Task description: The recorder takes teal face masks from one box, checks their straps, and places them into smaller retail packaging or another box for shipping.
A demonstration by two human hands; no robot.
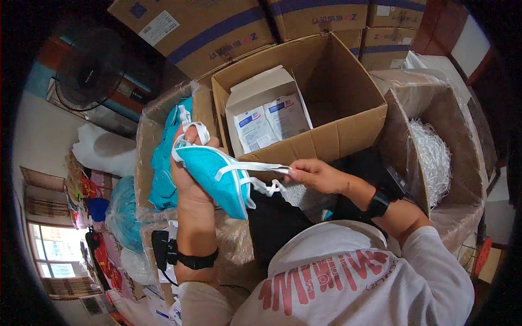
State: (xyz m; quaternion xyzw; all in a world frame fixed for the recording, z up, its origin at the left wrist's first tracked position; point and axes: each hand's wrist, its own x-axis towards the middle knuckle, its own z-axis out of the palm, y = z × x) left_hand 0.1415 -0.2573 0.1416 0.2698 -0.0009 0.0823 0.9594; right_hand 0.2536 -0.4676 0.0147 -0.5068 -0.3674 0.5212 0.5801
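My left hand (186, 175) is closed around a teal face mask (215, 176) with white edging, held up in front of me. White loops of strap hang over its fingers. From the mask's right side a white elastic strap (255, 165) runs taut to my right hand (318, 176), whose thumb and fingers pinch its end. Another piece of white strap dangles below. Just left of my left hand, more teal masks (164, 182) fill a plastic-lined carton.
A large open cardboard box (348, 130) stands ahead, holding a smaller white box (261, 89) with white packets. On the right, a lined carton (462, 125) contains a heap of white straps (429, 163). Stacked cartons (321, 19) line the back; a black fan (89, 76) stands far left.
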